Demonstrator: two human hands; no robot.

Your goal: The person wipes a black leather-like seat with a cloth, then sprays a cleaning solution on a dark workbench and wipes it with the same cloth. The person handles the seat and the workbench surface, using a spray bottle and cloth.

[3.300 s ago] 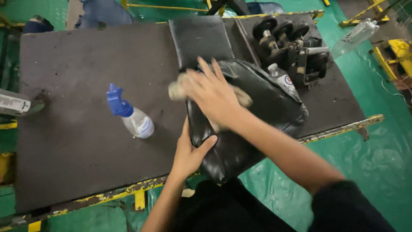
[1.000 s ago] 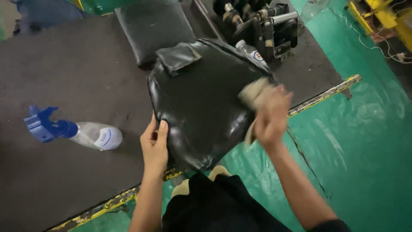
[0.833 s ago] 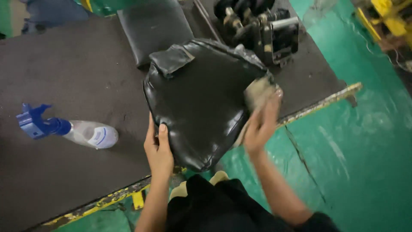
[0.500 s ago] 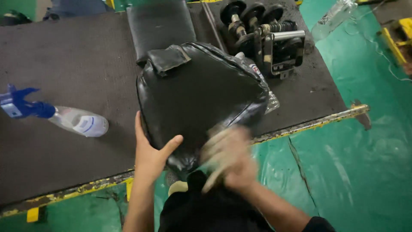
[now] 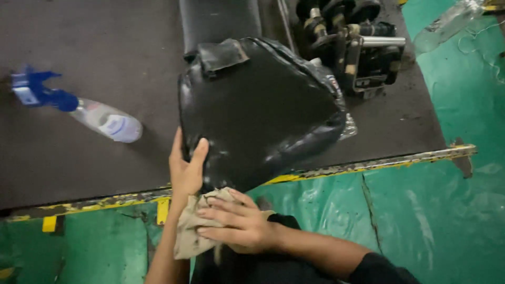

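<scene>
A black padded seat cushion lies tilted on the dark worktable, its near corner hanging over the table's yellow-marked front edge. My left hand grips the cushion's near left edge, thumb on top. My right hand presses a beige cloth against the cushion's lowest corner, just below the table edge and right beside my left wrist.
A spray bottle with a blue trigger lies on its side at the table's left. A second black pad lies behind the cushion. Black metal parts with wheels stand at the back right. Green floor surrounds the table.
My right hand with the cloth has swept from the cushion's right edge down to its near bottom corner. My left hand keeps its grip on the left edge.
</scene>
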